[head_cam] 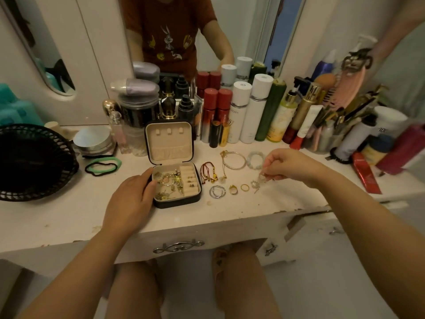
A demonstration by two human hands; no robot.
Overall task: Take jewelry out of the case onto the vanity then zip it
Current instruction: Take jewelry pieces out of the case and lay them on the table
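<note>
The right hand's thumb and forefinger tips (266, 174) are pinched together on a small silvery earring (261, 178), held just above the white vanity top (230, 215); the other fingers curl loosely. The right hand (284, 166) has its wrist bent down, and the forearm reaches in from the lower right.

The left hand (131, 196) lies with fingers nearly straight against the left wall of the small black square jewelry case with beige lining (177, 203). The case stands open with pieces inside. Silver hoops (217, 191) and gold rings (233, 189) lie to its right.
</note>
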